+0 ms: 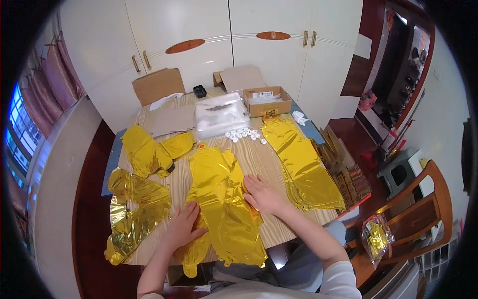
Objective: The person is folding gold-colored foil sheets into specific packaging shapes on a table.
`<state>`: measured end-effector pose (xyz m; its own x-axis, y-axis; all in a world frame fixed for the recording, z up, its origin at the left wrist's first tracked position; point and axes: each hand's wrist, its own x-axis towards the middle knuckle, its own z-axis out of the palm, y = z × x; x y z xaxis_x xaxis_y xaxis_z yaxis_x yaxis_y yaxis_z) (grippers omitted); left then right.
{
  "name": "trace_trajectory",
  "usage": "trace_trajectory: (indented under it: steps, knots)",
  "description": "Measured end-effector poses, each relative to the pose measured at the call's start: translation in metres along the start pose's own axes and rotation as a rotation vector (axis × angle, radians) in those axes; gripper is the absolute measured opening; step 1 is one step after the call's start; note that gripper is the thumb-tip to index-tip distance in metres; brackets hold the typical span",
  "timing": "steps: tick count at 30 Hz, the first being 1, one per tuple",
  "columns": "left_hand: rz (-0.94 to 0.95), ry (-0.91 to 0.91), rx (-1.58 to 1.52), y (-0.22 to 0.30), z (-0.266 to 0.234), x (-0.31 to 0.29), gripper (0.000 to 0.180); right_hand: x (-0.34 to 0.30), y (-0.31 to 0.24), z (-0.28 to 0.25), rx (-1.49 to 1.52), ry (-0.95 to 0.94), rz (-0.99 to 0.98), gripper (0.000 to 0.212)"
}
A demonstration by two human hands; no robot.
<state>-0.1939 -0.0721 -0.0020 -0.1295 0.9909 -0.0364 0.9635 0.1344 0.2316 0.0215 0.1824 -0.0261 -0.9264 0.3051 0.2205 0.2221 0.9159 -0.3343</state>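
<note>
A flat gold foil balloon [224, 199], uninflated, lies lengthwise on the wooden table in front of me. My left hand [183, 226] rests on its lower left side, fingers stretched out and thumb apart. On the opposite edge, my right hand [264, 194] lies with its fingers extended over the foil. Neither hand grips anything. A gold foil lobe [196, 251] sticks out below my left hand over the near table edge. To the right lie more flat gold foil balloons [303, 164], seemingly stacked. At left are a crumpled shiny one [134, 214] and a folded one [149, 152].
Beyond the balloons sit a pile of clear plastic bags [221, 117], several small white rolls [241, 133] and an open cardboard box [269, 102]. Cardboard pieces [159, 85] lean near the white cabinet [199, 25]. A wooden chair [418, 219] with a bagged gold item [377, 236] stands right.
</note>
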Motion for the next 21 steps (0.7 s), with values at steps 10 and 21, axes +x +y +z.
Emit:
trace_trajectory:
  steps: [10, 21]
  knots:
    - [0.051, -0.047, -0.014, -0.001, 0.001, 0.027, 0.083, -0.004, 0.003, 0.008, 0.016, 0.031, -0.014, 0.061]
    - [0.066, -0.067, -0.023, 0.011, -0.001, 0.042, 0.082, -0.006, 0.0, 0.006, -0.03, 0.002, -0.006, 0.073]
